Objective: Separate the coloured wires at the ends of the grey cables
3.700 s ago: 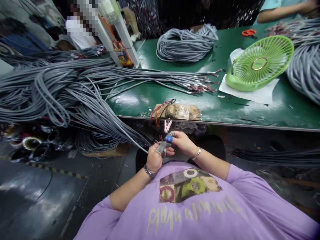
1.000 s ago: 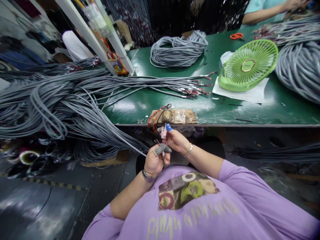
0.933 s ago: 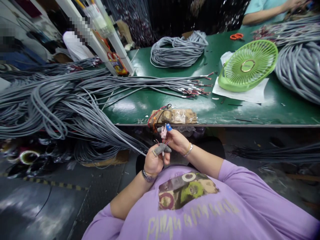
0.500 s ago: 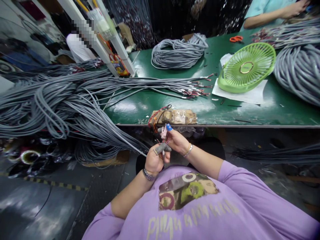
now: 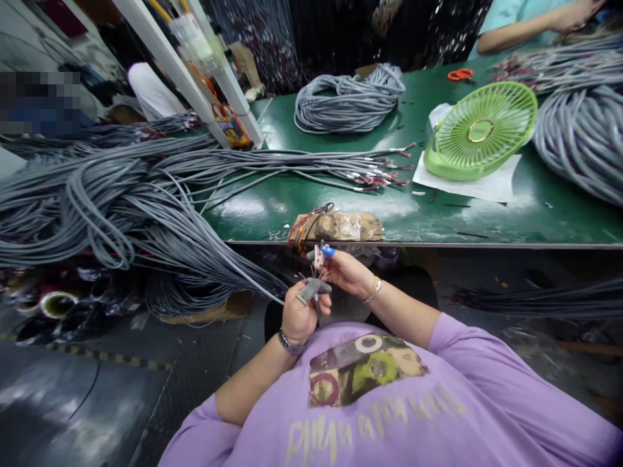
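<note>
My left hand [image 5: 300, 314], with a grey cover on its thumb, is closed around the end of a grey cable [image 5: 317, 303]. Thin coloured wires [image 5: 314, 275] fan out above that thumb. Just above and to the right, my right hand [image 5: 346, 271] pinches a small pale pink tool [image 5: 318, 257]; its exact kind is too small to make out. A blue cover wraps the right thumb. The tool is close over the wire ends, and whether it touches them I cannot tell. Both hands are in front of the table edge, above my lap.
Behind the hands, a wooden block [image 5: 348, 226] with wires sits at the green table's [image 5: 418, 224] edge. Grey cables [image 5: 214, 194] stretch across the left. A green fan [image 5: 479, 133], a cable coil [image 5: 341, 107] and orange-handled scissors [image 5: 459, 75] lie farther back. A co-worker's arm [image 5: 520, 35] shows top right.
My right hand has shifted slightly right and down, with the pink tool still pinched. The wires above my left thumb look more spread out. My left hand has barely moved.
</note>
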